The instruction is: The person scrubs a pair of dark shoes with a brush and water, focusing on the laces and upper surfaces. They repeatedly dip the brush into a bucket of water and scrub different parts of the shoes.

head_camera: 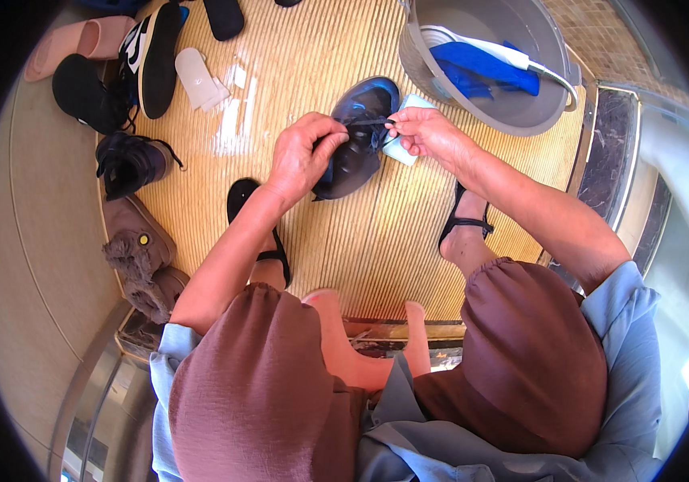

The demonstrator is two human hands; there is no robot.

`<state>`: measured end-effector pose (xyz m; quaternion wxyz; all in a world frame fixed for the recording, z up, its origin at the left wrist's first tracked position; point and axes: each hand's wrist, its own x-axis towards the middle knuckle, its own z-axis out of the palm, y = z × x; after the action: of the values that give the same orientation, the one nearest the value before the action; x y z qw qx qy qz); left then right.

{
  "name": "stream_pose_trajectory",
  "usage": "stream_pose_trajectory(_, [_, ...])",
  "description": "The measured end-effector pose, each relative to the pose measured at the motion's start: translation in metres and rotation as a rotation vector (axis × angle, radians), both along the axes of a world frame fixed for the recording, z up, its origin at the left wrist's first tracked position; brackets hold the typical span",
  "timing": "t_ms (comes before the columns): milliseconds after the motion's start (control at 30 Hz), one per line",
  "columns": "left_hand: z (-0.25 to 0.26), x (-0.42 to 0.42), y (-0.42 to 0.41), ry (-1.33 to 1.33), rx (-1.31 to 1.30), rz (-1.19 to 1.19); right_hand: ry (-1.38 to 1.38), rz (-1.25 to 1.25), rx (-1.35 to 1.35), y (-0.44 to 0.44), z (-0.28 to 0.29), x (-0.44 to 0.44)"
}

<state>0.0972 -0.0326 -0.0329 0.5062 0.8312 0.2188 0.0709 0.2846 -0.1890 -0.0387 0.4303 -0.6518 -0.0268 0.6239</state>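
Observation:
A dark, shiny lace-up shoe [353,159] rests on the ribbed floor between my feet, its rounded end pointing away from me. Over the shoe, my left hand [308,150] pinches one part of a dark shoelace [368,122] between thumb and forefinger. The fingers of my right hand [422,134] grip the lace on the other side, so it stretches between the two hands. Beneath my right hand, a pale blue flat item [401,150] lies beside the shoe.
A grey bucket [413,60] at the upper right holds a blue cloth [471,66] and a white shower head [483,48] with a metal hose. Several shoes, pink slippers [91,39] and pale insoles [196,75] lie to the left. A pink stool [350,349] is below me.

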Motion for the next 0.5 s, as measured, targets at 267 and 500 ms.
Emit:
stream_pose_trajectory(267, [-0.005,-0.028,-0.014,-0.136,0.285,-0.17,-0.074,0.131,0.062,-0.003,0.01,-0.004])
stream_pose_trajectory(500, [-0.008,-0.035,-0.023,-0.132,0.49,-0.196,-0.352,0.487,0.315,-0.016,0.02,-0.028])
